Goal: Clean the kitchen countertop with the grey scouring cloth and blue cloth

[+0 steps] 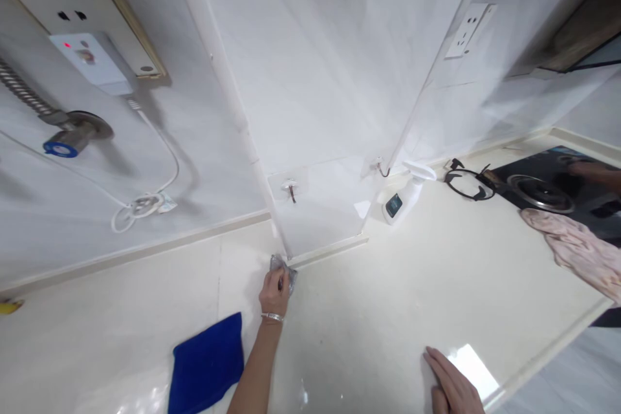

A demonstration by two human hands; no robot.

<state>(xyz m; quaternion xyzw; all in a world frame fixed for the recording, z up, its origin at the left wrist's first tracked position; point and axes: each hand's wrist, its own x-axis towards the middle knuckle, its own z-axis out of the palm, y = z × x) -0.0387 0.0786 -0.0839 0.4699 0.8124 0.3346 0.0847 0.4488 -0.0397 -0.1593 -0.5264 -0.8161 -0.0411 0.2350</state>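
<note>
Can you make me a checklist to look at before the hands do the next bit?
1. Left hand has the silvery pad: ok, it's gripping it by the wall corner.
2. Blue cloth apart from the silvery pad: ok, it lies beside the left forearm.
3. Right hand away from the stove: ok, it's down by the bottom of the picture.
4. Pink cloth off the stove: not ok, it lies over the edge.
5. Stove switched off: cannot tell, no flame or lit light shows.

hands: 2 | grey pad: 1 | hooks: 2 | sockets: 2
</note>
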